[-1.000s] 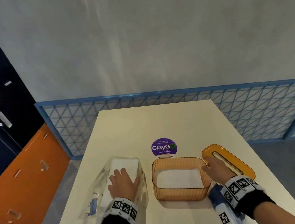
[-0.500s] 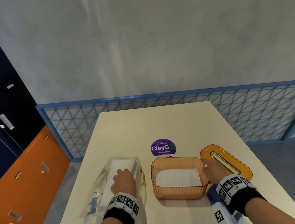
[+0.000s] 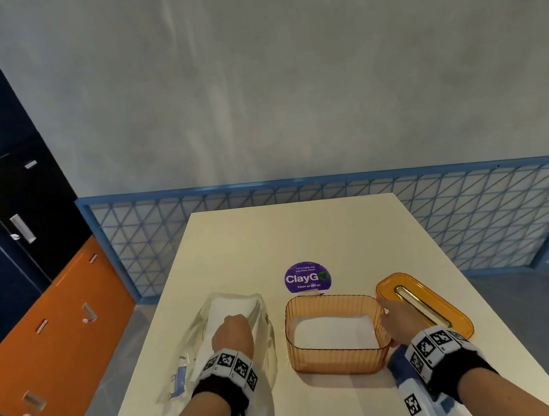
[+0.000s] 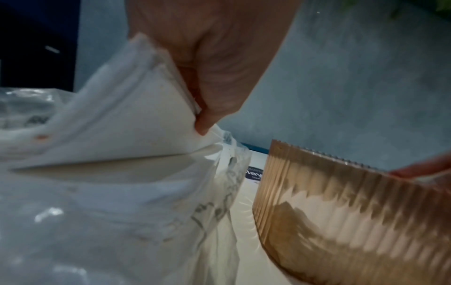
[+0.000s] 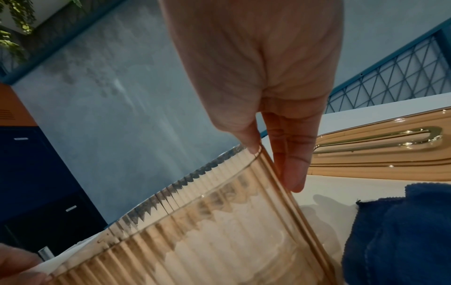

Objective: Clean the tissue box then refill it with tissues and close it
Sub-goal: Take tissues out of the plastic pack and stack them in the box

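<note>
The amber ribbed tissue box (image 3: 338, 361) stands open mid-table with white tissues (image 3: 332, 333) lying inside it. My right hand (image 3: 397, 320) grips its right wall, thumb on the inner side of the rim (image 5: 253, 148) and fingers (image 5: 292, 169) down the outside. Its amber lid (image 3: 424, 303), with a slot, lies flat to the right. On the left lies a clear plastic pack (image 3: 211, 352) of white tissues (image 4: 117, 119). My left hand (image 3: 233, 335) is in the pack's opening and pinches a wad of tissues (image 3: 229, 307), lifting their edge.
A blue cloth (image 5: 400, 231) lies near the table's front edge, under my right wrist. A purple round sticker (image 3: 306, 276) sits behind the box. The cream table (image 3: 297, 236) is bare at the back. A blue lattice railing (image 3: 472, 212) stands beyond.
My left hand went from lying flat on the tissue pack to curling and pinching tissues, pulling back slightly. My right hand moved from the lid's edge onto the box's right wall.
</note>
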The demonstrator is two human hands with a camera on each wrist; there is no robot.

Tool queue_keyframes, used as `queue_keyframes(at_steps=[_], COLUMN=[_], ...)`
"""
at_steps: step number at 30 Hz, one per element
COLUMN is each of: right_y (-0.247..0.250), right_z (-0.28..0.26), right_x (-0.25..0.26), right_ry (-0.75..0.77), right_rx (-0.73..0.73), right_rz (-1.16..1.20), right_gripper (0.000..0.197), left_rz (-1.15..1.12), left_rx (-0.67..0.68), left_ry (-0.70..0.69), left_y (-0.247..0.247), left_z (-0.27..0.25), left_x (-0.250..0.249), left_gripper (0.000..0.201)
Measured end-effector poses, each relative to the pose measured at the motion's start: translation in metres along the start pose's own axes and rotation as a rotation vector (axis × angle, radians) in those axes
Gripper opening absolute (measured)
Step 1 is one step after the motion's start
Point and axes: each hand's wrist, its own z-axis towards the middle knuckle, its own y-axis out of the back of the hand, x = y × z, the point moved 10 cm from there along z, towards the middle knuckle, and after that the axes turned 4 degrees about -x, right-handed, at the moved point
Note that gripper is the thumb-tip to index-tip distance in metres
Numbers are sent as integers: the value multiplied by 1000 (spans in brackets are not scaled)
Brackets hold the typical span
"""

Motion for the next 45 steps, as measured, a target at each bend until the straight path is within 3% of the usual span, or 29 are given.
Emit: queue_keyframes(at_steps=[5,10,13,16,18,19,21,23,25,27,30,32,36,40,42,45], right_y=[-1,-3,2,31,46,45,18,-13,-28,-30,-26,-22,-7,2,7,16], right_z=[3,3,2,-8,-24,-31,-46,-66,-81,-90,-94,-92,-80,-79,-79,-84], right_x=[-1,-2,5,42,82,102,137,171,197,214,222,221,218,222,223,227], right_ry=[15,26,56,171,270,283,192,46,-20,-33,46,112,207,262,288,395], right_rx=[-18,7,30,-121,-177,-115,205,540,755,852,844,801,631,565,538,527], right_rz=[-35,-2,-131,-147,0,152,552,833,956,1018,897,760,610,588,592,599], right_gripper=[49,48,48,49,46,45,48,59,68,65,28,14,19,23,29,28], left_rz=[-119,-137,-60,-3,38,44,53,25,-3,-18,-48,-130,-276,-407,-594,-1087], left_rx=[53,-9,-17,-174,-387,-474,-568,-657,-785,-882,-915,-908,-785,-656,-674,-642], left_ry=[79,58,-4,-93,-182,-245,-309,-383,-515,-652,-760,-759,-704,-611,-487,-72], left_y=[-2,4,11,43,82,94,110,124,139,143,133,125,105,90,94,93], left_z=[4,5,-1,-13,-30,-36,-47,-60,-82,-106,-124,-128,-127,-118,-113,-98], left_x=[17,18,14,5,-4,-8,-7,-10,-19,-28,-30,-26,-28,-30,-15,33], left_gripper=[30,33,33,26,14,25,40,33,15,3,6,9,15,20,25,28])
